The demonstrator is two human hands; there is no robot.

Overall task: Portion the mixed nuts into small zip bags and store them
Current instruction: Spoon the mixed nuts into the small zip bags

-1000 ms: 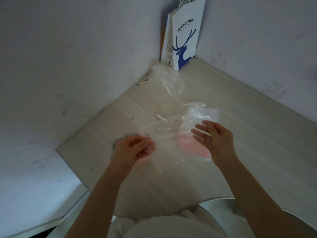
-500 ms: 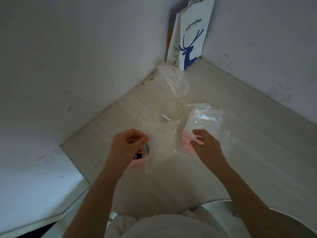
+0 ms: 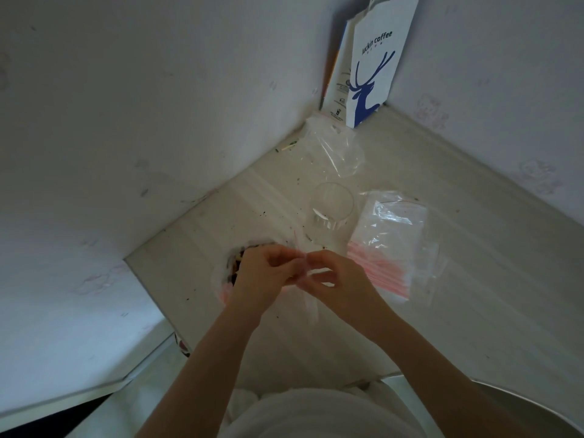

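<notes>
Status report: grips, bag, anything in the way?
Left grip and right grip pinch zip bag at top. No nuts visible inside. Glass stands just beyond.

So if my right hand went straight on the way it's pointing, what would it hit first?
Probably your left hand: the right hand points leftward at it, both pinching the small zip bag between them. Depth is unclear, but nothing else shows between.
</notes>
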